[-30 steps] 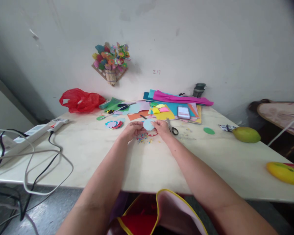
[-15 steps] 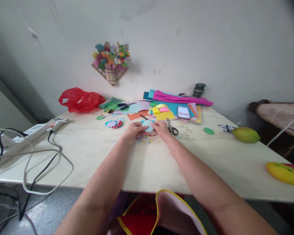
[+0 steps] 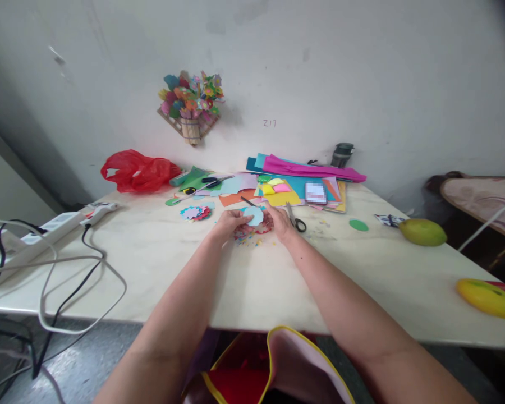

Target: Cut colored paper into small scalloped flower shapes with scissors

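A round light-blue paper piece (image 3: 253,216) is pinched at its left edge by my left hand (image 3: 230,222). My right hand (image 3: 280,222) is at the right of the paper with its fingers apart, holding nothing that I can see. Red paper (image 3: 264,229) and small coloured scraps lie below the blue piece. Dark-handled scissors (image 3: 297,220) rest on the table just right of my right hand. To the left lies a stack of scalloped paper flowers (image 3: 194,213).
On the white table (image 3: 172,280) are coloured sheets (image 3: 286,193), a phone (image 3: 315,193), a red plastic bag (image 3: 137,171), a second pair of scissors (image 3: 212,182), a green disc (image 3: 358,225) and two mangoes (image 3: 423,232). Cables and power strips (image 3: 54,230) occupy the left side.
My right hand has let go of the blue paper and its fingers have opened. More of the round piece now shows in my left hand.
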Available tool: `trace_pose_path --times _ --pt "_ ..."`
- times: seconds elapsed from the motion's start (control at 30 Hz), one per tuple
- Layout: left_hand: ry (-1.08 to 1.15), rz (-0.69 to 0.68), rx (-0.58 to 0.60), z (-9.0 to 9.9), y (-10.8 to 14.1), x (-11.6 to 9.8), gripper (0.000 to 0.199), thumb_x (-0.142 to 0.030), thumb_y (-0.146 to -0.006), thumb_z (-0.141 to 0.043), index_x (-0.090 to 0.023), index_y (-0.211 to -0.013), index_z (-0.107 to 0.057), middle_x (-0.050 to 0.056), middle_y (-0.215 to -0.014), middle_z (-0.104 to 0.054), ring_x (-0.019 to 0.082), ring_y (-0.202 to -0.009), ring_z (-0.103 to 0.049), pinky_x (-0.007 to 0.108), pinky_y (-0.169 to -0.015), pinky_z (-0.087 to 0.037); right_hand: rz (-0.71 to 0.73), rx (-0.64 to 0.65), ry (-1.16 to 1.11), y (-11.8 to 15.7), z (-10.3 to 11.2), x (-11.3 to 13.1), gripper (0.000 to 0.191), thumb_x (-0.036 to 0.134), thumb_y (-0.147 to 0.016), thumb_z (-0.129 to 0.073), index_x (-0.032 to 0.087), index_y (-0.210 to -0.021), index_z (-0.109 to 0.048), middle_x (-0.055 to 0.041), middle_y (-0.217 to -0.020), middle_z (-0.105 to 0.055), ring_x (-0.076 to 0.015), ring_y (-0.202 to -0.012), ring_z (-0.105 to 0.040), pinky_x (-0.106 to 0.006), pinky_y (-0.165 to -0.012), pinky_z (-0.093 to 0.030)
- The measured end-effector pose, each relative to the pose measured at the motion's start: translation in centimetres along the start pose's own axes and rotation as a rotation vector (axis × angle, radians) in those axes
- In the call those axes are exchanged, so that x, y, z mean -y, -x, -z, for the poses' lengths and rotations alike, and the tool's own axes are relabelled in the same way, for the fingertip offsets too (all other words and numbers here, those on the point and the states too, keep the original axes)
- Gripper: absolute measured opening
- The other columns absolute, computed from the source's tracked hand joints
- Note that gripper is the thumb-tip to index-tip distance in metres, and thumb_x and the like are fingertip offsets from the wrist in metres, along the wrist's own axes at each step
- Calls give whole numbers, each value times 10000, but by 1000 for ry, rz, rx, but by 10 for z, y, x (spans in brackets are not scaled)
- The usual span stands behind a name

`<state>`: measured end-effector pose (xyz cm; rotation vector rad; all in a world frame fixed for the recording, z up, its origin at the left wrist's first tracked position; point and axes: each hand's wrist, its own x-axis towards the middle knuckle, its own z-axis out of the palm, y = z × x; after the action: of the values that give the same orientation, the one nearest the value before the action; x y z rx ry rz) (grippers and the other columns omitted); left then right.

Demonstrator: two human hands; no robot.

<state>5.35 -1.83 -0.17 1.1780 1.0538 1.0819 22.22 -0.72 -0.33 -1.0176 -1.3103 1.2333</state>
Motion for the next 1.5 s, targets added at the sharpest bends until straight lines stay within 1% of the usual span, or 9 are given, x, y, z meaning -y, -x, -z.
trace_pose_path --times 0.13,0.23,0.3,0.43,0.7,0.97,1.2,1.33,1.5 --pt "-11 8 0 1 0 1 329 -314 -610 -817 -136 -649 -543 67 -547 -663 146 -477 -638 202 -469 -495 27 19 -41 0 1 1 363 536 -691 -588 175 -659 -608 -16 -550 -587 -142 -483 -509 -257 -404 -375" --pt "-37 30 12 2 1 0 325 -337 -617 -811 -127 -670 -569 76 -568 -678 130 -453 -624 181 -446 -471 57 49 -9 3 1 4 322 492 -646 -640 181 -595 -579 5 -528 -555 -126 -483 -503 -241 -413 -360" --pt "-50 49 17 1 2 -2 320 -345 -624 -807 -119 -684 -588 82 -579 -684 124 -452 -623 167 -431 -451 66 80 18 4 1 6 297 462 -615 -673 180 -589 -583 17 -528 -547 -115 -485 -501 -230 -424 -357" --pt "-30 43 28 0 3 -3 317 -327 -614 -818 -121 -652 -579 75 -568 -677 129 -467 -631 172 -442 -458 65 112 57 3 0 4 286 429 -586 -708 181 -566 -568 30 -504 -535 -97 -457 -473 -226 -435 -362" --pt "-34 38 15 -3 5 -4 327 -307 -629 -815 -131 -630 -539 73 -562 -675 138 -486 -645 190 -484 -496 28 47 131 1 -1 4 294 410 -612 -715 183 -547 -540 42 -438 -501 -97 -410 -448 -243 -438 -384" --pt "-18 35 20 -3 5 -4 355 -302 -620 -818 -147 -621 -499 84 -557 -676 148 -486 -649 189 -469 -496 46 38 167 2 -2 6 294 421 -617 -704 196 -540 -533 40 -438 -505 -102 -401 -440 -256 -426 -378" --pt "-46 49 39 -2 3 -2 342 -349 -630 -807 -133 -647 -542 98 -603 -692 143 -494 -650 191 -479 -498 88 43 217 2 -3 4 312 443 -641 -673 200 -542 -504 41 -447 -488 -110 -419 -449 -253 -436 -371" --pt "-43 47 53 -1 2 -1 329 -343 -630 -806 -128 -651 -557 100 -602 -694 142 -500 -653 199 -507 -514 127 49 264 3 -2 5 325 453 -666 -650 202 -546 -482 42 -456 -477 -115 -444 -455 -253 -456 -370" --pt "-46 48 57 -2 4 -2 297 -328 -655 -790 -121 -671 -578 101 -604 -695 137 -489 -646 192 -498 -507 150 50 288 4 -2 6 340 463 -673 -638 204 -538 -465 47 -456 -455 -122 -462 -465 -257 -474 -378"
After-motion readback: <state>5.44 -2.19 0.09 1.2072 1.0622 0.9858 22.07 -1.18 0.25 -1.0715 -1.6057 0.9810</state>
